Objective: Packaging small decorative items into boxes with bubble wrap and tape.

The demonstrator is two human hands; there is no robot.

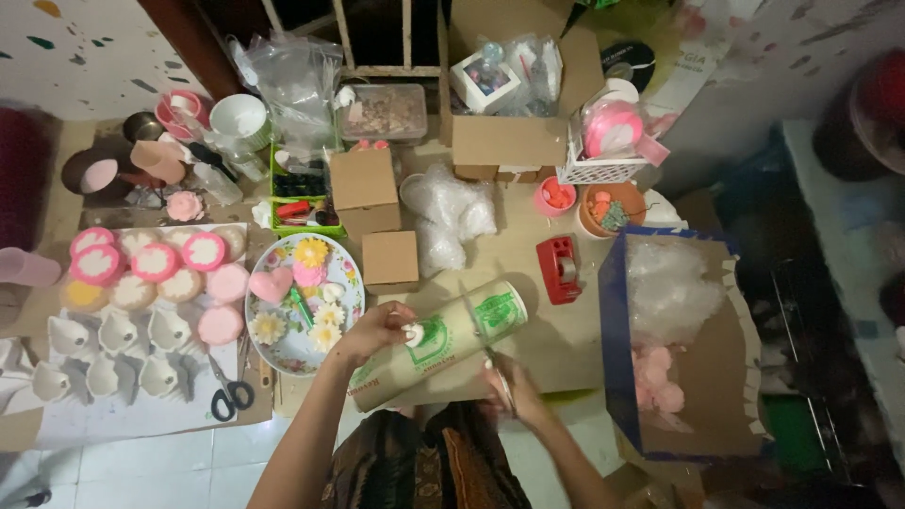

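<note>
A low, crowded worktable (528,283) of pale brown board fills the view, with white floor tiles at the near edge and a speckled wall far left. The left hand (377,330) pinches a small white moulded piece (412,334) between thumb and fingertips, pressed against the cream cardboard tube with green printed panels (443,344) that lies tilted across the person's lap and the table's near edge. The right hand (514,391) is blurred; it seems curled around something thin and pale near the tube's lower side, but whether it is truly gripping cannot be told.

Just left of the left hand sits a floral-rimmed round plate (349,283) carrying yellow and white flower shapes and a pink heart — apparently finished pieces. Further left, rows of pink and white round casts (151,269) and white cone-shaped moulds (104,353) lie on a sheet, with black-handled scissors (226,391) near. To the right, a blue-sided open box (613,358) holds bubble wrap and a few pink pieces — so packing looks begun, with much of the stock unboxed. A red tape dispenser (559,269) stands beside it.
</note>
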